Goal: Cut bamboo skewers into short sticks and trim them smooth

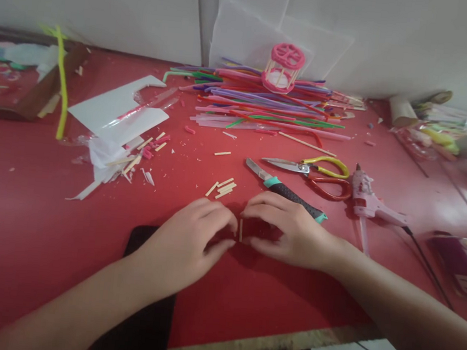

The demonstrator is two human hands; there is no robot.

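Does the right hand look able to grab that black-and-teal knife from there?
Probably yes: the black-and-teal knife lies just beyond the right hand, with nothing visible on top of it, though the hand may first need to leave the small wooden stick.

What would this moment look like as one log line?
left hand: beside short stick | right hand: by same stick, grip unclear | beyond: cut sticks, knife, scissors | right side: glue gun
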